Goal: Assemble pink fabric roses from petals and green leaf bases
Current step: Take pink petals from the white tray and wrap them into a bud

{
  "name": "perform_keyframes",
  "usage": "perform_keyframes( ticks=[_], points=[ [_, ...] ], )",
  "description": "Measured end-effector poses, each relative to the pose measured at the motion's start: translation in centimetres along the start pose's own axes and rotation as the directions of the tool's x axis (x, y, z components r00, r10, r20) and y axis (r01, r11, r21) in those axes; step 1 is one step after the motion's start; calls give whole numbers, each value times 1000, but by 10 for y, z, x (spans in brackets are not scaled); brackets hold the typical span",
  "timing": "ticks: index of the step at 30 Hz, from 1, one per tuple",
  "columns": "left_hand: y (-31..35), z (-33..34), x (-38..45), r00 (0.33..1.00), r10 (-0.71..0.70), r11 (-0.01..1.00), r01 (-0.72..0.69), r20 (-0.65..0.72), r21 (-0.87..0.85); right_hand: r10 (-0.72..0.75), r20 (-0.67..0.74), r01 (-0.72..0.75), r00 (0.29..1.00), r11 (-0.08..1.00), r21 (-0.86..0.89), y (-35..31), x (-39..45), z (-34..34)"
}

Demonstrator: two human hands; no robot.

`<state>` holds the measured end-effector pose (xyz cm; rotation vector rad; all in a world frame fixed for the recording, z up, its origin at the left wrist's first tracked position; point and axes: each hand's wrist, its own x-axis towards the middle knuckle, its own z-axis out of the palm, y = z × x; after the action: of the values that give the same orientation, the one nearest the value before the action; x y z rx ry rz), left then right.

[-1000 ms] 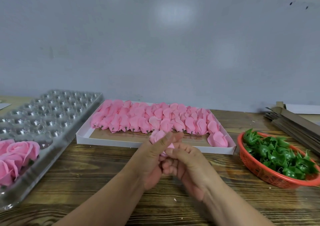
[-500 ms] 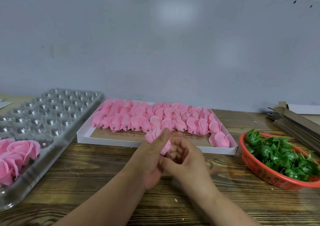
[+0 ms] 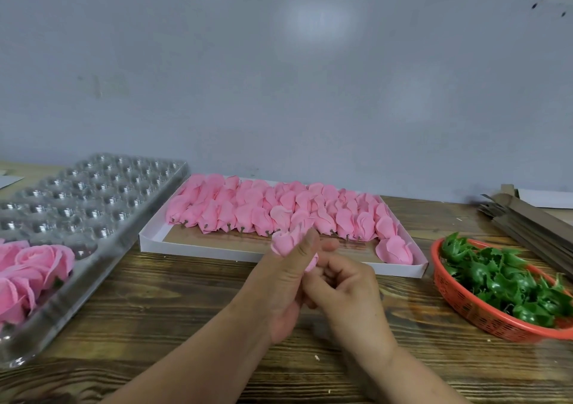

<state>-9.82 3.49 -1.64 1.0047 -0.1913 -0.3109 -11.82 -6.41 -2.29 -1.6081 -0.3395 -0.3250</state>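
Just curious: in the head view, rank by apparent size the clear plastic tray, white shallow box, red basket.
1. Clear plastic tray, nearest and cropped.
2. White shallow box.
3. Red basket, partly cropped.

Light is bright, even and soft — a pale glare patch sits on the grey wall (image 3: 319, 22), and small highlights glint on the clear plastic tray (image 3: 93, 192). Shadows on the wooden table (image 3: 155, 304) are faint. Wide-angle bending shows at the edges — the orange basket (image 3: 459, 295) looks slightly smeared.
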Motion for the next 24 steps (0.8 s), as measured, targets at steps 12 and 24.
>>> perform_keyframes(
  ticks=[12,24],
  points=[
    [3,-6,-1,996,-85,996,85,7,28,198,155,-230,968,948,222,3,2,-1],
    [5,-4,-6,996,-77,994,73,51,82,221,177,-255,959,945,203,-1,4,-4]
  ],
)
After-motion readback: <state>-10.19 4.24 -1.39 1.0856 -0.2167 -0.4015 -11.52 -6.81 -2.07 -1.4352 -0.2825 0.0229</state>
